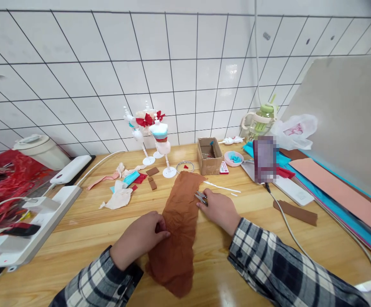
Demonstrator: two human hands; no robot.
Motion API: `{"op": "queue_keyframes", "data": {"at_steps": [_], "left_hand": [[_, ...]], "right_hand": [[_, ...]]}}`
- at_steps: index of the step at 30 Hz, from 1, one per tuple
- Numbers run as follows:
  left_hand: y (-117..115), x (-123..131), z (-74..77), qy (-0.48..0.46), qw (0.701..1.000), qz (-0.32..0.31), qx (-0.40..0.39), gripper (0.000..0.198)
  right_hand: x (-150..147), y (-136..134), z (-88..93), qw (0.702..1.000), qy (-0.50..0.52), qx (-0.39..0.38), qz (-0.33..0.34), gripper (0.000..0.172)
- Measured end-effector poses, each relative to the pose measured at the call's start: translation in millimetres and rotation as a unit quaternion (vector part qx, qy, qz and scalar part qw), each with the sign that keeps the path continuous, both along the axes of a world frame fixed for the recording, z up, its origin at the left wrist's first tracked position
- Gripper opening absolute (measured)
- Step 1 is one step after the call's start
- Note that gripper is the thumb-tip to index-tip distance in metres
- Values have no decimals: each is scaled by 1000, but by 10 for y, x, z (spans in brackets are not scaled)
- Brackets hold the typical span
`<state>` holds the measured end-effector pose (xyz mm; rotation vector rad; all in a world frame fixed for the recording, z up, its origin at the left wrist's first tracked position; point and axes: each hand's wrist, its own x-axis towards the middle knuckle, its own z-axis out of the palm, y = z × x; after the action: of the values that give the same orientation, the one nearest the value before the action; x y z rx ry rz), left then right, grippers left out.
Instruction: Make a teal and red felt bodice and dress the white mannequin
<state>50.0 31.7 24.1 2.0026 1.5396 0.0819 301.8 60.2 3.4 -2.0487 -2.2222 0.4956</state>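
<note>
A long piece of crinkled brown paper lies lengthwise on the wooden table in front of me. At its left edge my left hand is closed, thumb and fingers pinching the paper. My right hand is wrapped round small scissors, whose blades point left over the paper's right edge. Fingers hide most of the scissors' handles. Beyond the paper stand small white mannequin stands; the nearest mannequin wears a blue and red band. Thin white strips lie just past my right hand.
Paper scraps lie at the left. Behind are a cardboard box and a pink dish with blue bits. A phone, its cable and stacked coloured sheets occupy the right. A power strip runs along the left.
</note>
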Motion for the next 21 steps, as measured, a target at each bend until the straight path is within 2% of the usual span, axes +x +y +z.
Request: {"op": "queue_keyframes", "data": {"at_steps": [2,5,7,9,12,14,17,19,21], "left_hand": [[26,-19,17,-38,999,-5,-6,28],[111,-27,-22,-99,993,46,49,46],[161,19,-96,-60,987,91,120,59],[184,106,-179,52,974,116,189,62],[181,236,-266,98,969,84,213,58],[171,272,-296,79,974,57,206,53],[165,250,-331,25,977,34,209,49],[166,224,-343,-45,979,44,195,52],[160,213,-326,-153,972,97,151,63]], "right_hand": [[-3,22,-21,1000,-3,2,27,24],[23,38,-41,998,33,4,55,20],[49,45,-41,996,65,7,60,21],[68,54,-33,996,76,10,41,24],[64,76,-29,998,50,19,-14,37],[42,93,-39,999,25,20,-22,40],[2,105,-64,999,34,19,15,23],[-18,88,-73,991,122,30,39,16],[-34,49,-70,964,255,52,56,15]]}}
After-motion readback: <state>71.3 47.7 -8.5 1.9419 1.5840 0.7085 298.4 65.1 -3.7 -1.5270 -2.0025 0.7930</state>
